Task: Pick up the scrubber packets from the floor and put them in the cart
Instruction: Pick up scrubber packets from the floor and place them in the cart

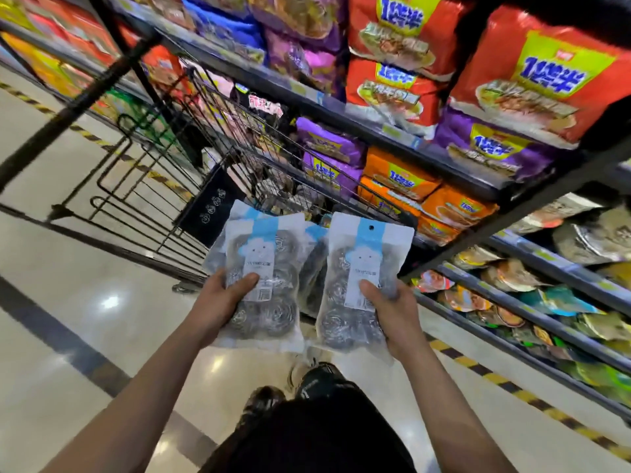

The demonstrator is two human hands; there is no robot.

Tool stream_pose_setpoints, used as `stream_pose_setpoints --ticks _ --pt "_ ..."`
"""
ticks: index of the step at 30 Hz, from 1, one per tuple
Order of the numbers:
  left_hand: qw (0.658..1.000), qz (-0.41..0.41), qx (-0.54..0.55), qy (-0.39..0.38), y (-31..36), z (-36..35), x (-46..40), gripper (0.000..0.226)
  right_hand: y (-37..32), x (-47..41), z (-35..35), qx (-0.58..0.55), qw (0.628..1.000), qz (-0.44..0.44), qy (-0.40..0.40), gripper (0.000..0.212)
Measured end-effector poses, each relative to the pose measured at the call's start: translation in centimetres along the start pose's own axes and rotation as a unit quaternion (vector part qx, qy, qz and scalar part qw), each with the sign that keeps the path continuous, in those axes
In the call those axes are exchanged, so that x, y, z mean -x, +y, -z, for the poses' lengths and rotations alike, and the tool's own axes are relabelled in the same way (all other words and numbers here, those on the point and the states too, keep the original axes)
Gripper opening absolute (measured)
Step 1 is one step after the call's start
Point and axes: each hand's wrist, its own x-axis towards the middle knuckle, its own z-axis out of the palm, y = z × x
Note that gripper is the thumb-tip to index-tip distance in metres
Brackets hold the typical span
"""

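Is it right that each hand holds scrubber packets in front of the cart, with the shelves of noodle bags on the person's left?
Not quite: the shelves of noodle bags are on the person's right, as the head view shows. The rest stands: the left hand and the right hand each hold scrubber packets in front of the cart.
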Motion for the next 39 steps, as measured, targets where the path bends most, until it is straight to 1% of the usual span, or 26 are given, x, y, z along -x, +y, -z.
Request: stream_pose_setpoints --ticks 3,5,7,8,9,10,13,16,17,20,22,24,27,29,30,31,32,33,34,37,39 --pt "0.999 0.006 -0.021 -0.024 1.1 0.9 -3.6 0.023 -0.3 -2.0 -0.8 0.007 0.999 -0.007 0.033 0.034" --pt "0.999 0.002 -0.039 -0.032 1.8 1.7 -5.9 0.022 -0.2 -3.0 -1.2 0.009 0.998 -0.014 0.058 0.031" --pt "0.997 0.008 -0.054 -0.054 2.2 2.5 -8.0 0.044 0.1 -4.0 -1.6 0.002 0.996 -0.026 0.082 0.022" --pt "0.996 0.018 -0.052 -0.065 2.4 2.9 -9.2 0.052 0.4 -4.6 -1.9 0.001 0.995 -0.029 0.090 0.021" --pt "0.996 0.024 -0.048 -0.073 2.4 3.3 -10.4 0.052 0.7 -5.2 -2.2 0.002 0.994 -0.036 0.099 0.023" --pt "0.995 0.026 -0.051 -0.077 2.3 3.8 -11.7 0.046 1.0 -5.8 -2.7 0.006 0.993 -0.044 0.108 0.025" --pt "0.995 0.042 -0.065 -0.070 1.8 4.6 -15.0 0.037 2.4 -7.6 -3.7 0.017 0.989 -0.059 0.135 0.033" --pt "0.993 0.055 -0.089 -0.060 0.9 5.2 -18.1 0.022 3.9 -9.5 -4.6 0.035 0.985 -0.078 0.152 0.050" --pt "0.992 0.059 -0.098 -0.058 0.4 5.4 -19.2 0.020 4.5 -10.2 -4.8 0.039 0.982 -0.084 0.162 0.052" --pt "0.988 0.065 -0.127 -0.055 -1.2 6.1 -22.0 0.021 6.8 -12.6 -4.9 0.047 0.974 -0.106 0.193 0.048" --pt "0.985 0.075 -0.146 -0.058 -2.9 6.7 -23.9 0.019 8.5 -14.1 -5.0 0.060 0.969 -0.118 0.207 0.053" --pt "0.980 0.085 -0.171 -0.052 -4.5 7.0 -25.6 0.024 10.3 -15.6 -4.9 0.061 0.966 -0.133 0.214 0.056" --pt "0.973 0.103 -0.201 -0.041 -7.1 7.6 -27.7 0.021 12.3 -17.6 -4.9 0.071 0.961 -0.150 0.223 0.046" --pt "0.966 0.111 -0.231 -0.030 -8.4 7.8 -28.6 0.026 12.9 -18.3 -5.1 0.088 0.958 -0.156 0.226 0.026" --pt "0.963 0.110 -0.246 -0.027 -8.7 7.9 -28.9 0.034 13.4 -18.5 -5.0 0.102 0.954 -0.163 0.228 0.020" --pt "0.959 0.111 -0.260 -0.024 -9.0 8.0 -29.2 0.042 13.7 -18.6 -4.9 0.133 0.949 -0.174 0.227 0.021" --pt "0.956 0.113 -0.269 -0.022 -9.2 8.0 -29.4 0.050 13.9 -18.6 -4.8 0.179 0.942 -0.186 0.217 0.030" --pt "0.952 0.116 -0.282 -0.015 -9.1 8.0 -29.5 0.057 14.2 -18.6 -4.6 0.227 0.930 -0.199 0.208 0.045" --pt "0.945 0.116 -0.305 -0.006 -9.0 8.0 -29.6 0.064 14.3 -18.5 -4.5 0.266 0.920 -0.209 0.200 0.054" --pt "0.911 0.120 -0.392 0.028 -8.1 7.5 -28.9 0.080 12.7 -17.5 -4.9 0.296 0.907 -0.224 0.199 0.065" --pt "0.887 0.129 -0.442 0.032 -6.9 7.0 -27.8 0.086 11.2 -16.4 -5.3 0.330 0.899 -0.210 0.197 0.075"
